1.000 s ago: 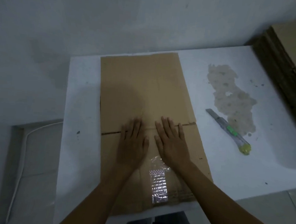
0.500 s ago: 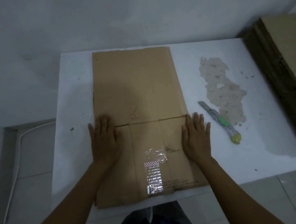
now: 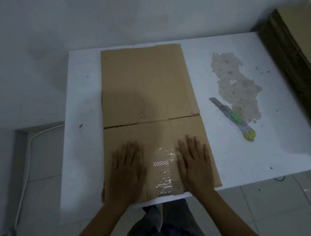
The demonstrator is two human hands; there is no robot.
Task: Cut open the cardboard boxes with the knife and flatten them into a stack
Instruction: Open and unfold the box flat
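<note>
Two palms are down on the flattened cardboard box (image 3: pixel 148 85), spread along the middle of the white table (image 3: pixel 81 97). The left hand (image 3: pixel 127 167) has straight, spread fingers and presses the near-left panel, gripping nothing. Clear tape (image 3: pixel 164 171) glints between the hands. The right hand (image 3: pixel 195 165) is flat too, pressing the near-right panel. Further right, the knife (image 3: pixel 234 118) lies untouched beside a grey patch (image 3: pixel 237 82), and a cardboard stack (image 3: pixel 294 43) sits at the far right.

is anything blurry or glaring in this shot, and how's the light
Head view: dim, bluish light; the left hand and right hand are smeared with blur; the clear tape on the cardboard catches glare; the knife and table look sharp.
</note>
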